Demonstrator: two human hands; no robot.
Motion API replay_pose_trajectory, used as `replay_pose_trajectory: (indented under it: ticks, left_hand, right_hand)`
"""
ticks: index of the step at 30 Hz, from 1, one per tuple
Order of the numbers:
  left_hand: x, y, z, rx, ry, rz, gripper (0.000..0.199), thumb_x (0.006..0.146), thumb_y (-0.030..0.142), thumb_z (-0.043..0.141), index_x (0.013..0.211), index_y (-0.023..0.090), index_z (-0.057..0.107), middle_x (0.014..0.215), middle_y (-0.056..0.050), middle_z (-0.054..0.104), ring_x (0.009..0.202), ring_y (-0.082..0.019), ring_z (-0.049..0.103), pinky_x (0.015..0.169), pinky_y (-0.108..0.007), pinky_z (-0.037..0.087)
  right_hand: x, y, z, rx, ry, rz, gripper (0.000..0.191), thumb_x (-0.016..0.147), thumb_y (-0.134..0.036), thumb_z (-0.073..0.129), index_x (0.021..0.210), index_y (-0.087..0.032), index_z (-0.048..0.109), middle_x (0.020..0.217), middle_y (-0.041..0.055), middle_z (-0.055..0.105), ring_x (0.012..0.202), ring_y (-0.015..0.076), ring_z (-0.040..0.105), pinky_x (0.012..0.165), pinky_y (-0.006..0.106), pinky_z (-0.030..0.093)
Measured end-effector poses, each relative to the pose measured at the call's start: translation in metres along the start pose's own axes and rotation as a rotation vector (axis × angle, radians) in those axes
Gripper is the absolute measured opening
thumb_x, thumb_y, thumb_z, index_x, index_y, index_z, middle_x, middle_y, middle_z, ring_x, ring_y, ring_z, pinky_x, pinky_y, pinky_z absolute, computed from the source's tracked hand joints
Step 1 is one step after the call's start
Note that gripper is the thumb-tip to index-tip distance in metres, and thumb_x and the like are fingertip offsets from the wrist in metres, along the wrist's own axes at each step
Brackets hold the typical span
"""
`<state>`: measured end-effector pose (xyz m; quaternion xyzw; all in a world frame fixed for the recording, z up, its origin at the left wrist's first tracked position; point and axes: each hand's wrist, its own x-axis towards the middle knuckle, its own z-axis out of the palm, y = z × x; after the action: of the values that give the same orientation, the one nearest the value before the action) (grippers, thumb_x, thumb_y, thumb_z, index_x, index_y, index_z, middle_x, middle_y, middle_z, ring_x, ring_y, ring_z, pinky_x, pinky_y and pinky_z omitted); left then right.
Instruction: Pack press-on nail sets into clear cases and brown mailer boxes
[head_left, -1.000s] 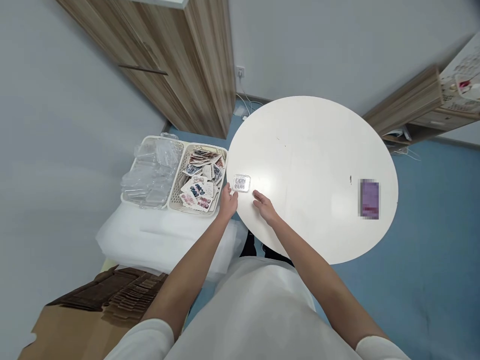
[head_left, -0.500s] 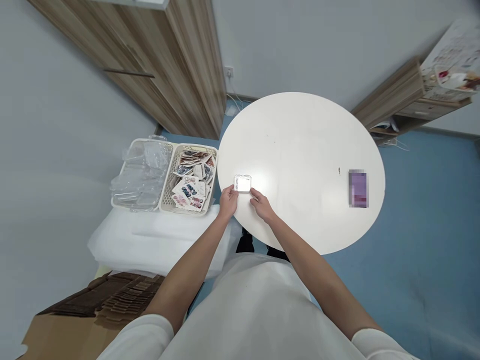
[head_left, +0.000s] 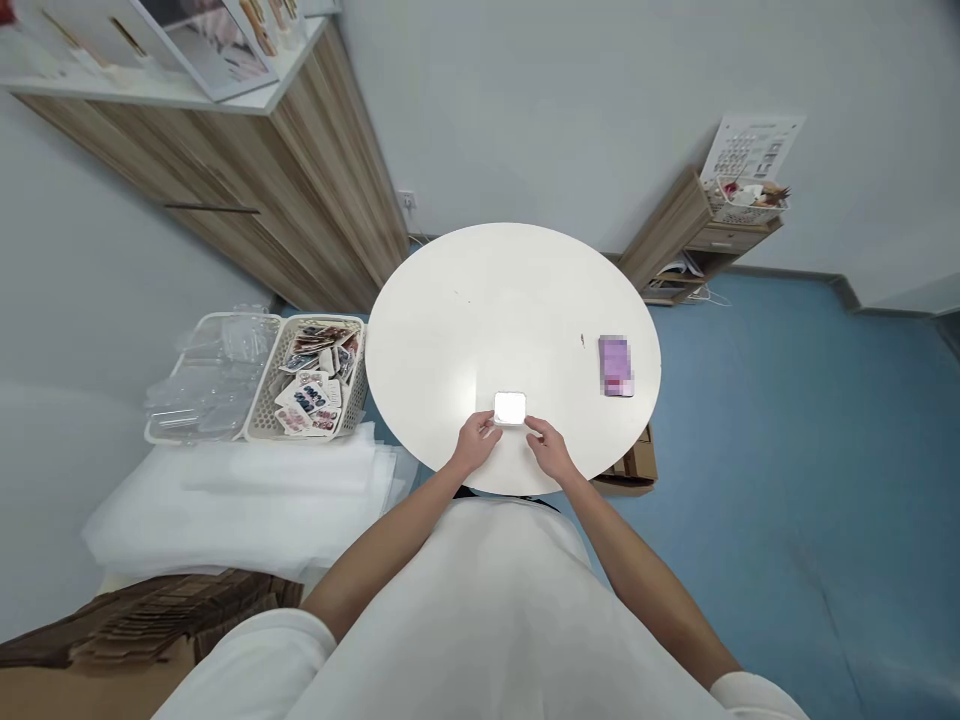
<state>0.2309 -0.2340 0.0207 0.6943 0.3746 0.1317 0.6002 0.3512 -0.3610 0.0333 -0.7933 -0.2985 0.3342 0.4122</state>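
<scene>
A small clear, flat plastic box [head_left: 510, 409] is at the near side of the round white table [head_left: 517, 290], its top bright with glare. My left hand [head_left: 478, 441] grips its left edge with the fingertips. On the right edge, the fingers of my right hand [head_left: 549, 446] hold the box too. Whether the box rests on the table or hangs just above it, I cannot tell. What lies inside it is washed out by the light.
To the left stand a white basket [head_left: 256, 425] of press-on nail cards and another basket [head_left: 196, 338] of clear plastic boxes. White foam sheets [head_left: 247, 510] lie below them. A blurred purple item [head_left: 616, 365] sits at the table's right; a cardboard box [head_left: 643, 462] is on the floor.
My view has turned to the right. Both hands have carried the plastic box rightward from the table's left edge to its near middle, still holding it.
</scene>
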Motion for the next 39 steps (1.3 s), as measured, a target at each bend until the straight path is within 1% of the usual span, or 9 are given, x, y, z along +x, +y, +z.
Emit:
replay_pose_trajectory:
  ticks: [7, 16, 19, 22, 27, 30, 32, 36, 39]
  left_hand:
    - [-0.002, 0.005, 0.038, 0.173, 0.034, 0.005, 0.04, 0.07, 0.017, 0.054, 0.109, 0.019, 0.052, 0.108, -0.007, 0.054, 0.094, -0.016, 0.055, 0.084, -0.033, 0.045]
    - [-0.005, -0.001, 0.049, 0.333, 0.124, -0.002, 0.045, 0.067, 0.016, 0.054, 0.112, 0.017, 0.05, 0.115, -0.008, 0.052, 0.103, -0.02, 0.052, 0.089, -0.035, 0.042]
    - [-0.006, -0.002, 0.048, 0.405, 0.105, 0.02, 0.052, 0.066, 0.017, 0.053, 0.117, 0.017, 0.045, 0.123, -0.01, 0.047, 0.112, -0.022, 0.046, 0.094, -0.038, 0.038]
    - [-0.008, -0.003, 0.042, 0.465, 0.087, 0.066, 0.056, 0.067, 0.018, 0.052, 0.122, 0.017, 0.04, 0.128, -0.01, 0.04, 0.117, -0.023, 0.04, 0.096, -0.039, 0.036]
    - [-0.016, -0.01, 0.02, 0.601, -0.005, 0.179, 0.046, 0.069, 0.02, 0.051, 0.115, 0.019, 0.046, 0.119, -0.009, 0.047, 0.112, -0.023, 0.042, 0.094, -0.041, 0.036]
    - [-0.021, -0.013, 0.007, 0.692, -0.101, 0.222, 0.043, 0.068, 0.022, 0.053, 0.11, 0.019, 0.05, 0.116, -0.009, 0.049, 0.109, -0.024, 0.043, 0.093, -0.04, 0.035]
    - [-0.022, -0.013, 0.002, 0.762, -0.15, 0.24, 0.044, 0.066, 0.025, 0.057, 0.109, 0.02, 0.05, 0.116, -0.009, 0.048, 0.109, -0.025, 0.042, 0.092, -0.041, 0.034]
    - [-0.02, -0.01, 0.0, 0.893, -0.183, 0.291, 0.048, 0.063, 0.032, 0.062, 0.108, 0.021, 0.05, 0.118, -0.01, 0.047, 0.11, -0.028, 0.04, 0.093, -0.044, 0.028]
    - [-0.016, -0.009, -0.003, 0.962, -0.195, 0.338, 0.031, 0.071, 0.023, 0.053, 0.102, 0.022, 0.053, 0.111, -0.009, 0.052, 0.106, -0.025, 0.044, 0.094, -0.043, 0.024]
  right_hand:
    - [0.0, 0.034, -0.022, -0.073, -0.074, -0.031, 0.043, 0.074, -0.016, 0.04, 0.116, -0.022, 0.049, 0.124, 0.0059, 0.048, 0.114, 0.0179, 0.044, 0.091, 0.037, 0.04]
    - [0.014, 0.044, -0.019, -0.208, -0.203, -0.145, 0.049, 0.076, -0.017, 0.039, 0.125, -0.016, 0.038, 0.133, 0.0084, 0.037, 0.123, 0.0193, 0.031, 0.101, 0.039, 0.027]
    - [0.014, 0.045, -0.018, -0.263, -0.226, -0.162, 0.051, 0.077, -0.017, 0.038, 0.128, -0.018, 0.034, 0.134, 0.0074, 0.035, 0.125, 0.02, 0.028, 0.1, 0.04, 0.028]
    - [0.009, 0.044, -0.02, -0.342, -0.197, -0.207, 0.051, 0.077, -0.019, 0.04, 0.128, -0.019, 0.033, 0.133, 0.0085, 0.034, 0.121, 0.021, 0.032, 0.097, 0.04, 0.031]
    - [-0.004, 0.043, -0.018, -0.593, -0.23, -0.297, 0.039, 0.072, -0.027, 0.056, 0.11, -0.023, 0.049, 0.118, 0.009, 0.047, 0.108, 0.0255, 0.042, 0.086, 0.041, 0.036]
    - [-0.007, 0.042, -0.013, -0.728, -0.235, -0.316, 0.026, 0.074, -0.025, 0.055, 0.099, -0.023, 0.054, 0.115, 0.009, 0.048, 0.104, 0.0263, 0.042, 0.081, 0.04, 0.036]
    - [-0.006, 0.039, -0.008, -0.782, -0.202, -0.313, 0.017, 0.079, -0.02, 0.047, 0.094, -0.023, 0.055, 0.111, 0.0092, 0.05, 0.1, 0.0251, 0.043, 0.077, 0.037, 0.036]
    - [0.0, 0.03, -0.006, -0.781, -0.149, -0.243, 0.02, 0.083, -0.017, 0.036, 0.088, -0.022, 0.056, 0.1, 0.0087, 0.054, 0.09, 0.0222, 0.046, 0.072, 0.034, 0.036]
    - [0.0, 0.024, -0.011, -0.695, -0.144, -0.172, 0.02, 0.084, -0.019, 0.034, 0.086, -0.021, 0.055, 0.093, 0.0061, 0.055, 0.085, 0.0193, 0.048, 0.071, 0.031, 0.037]
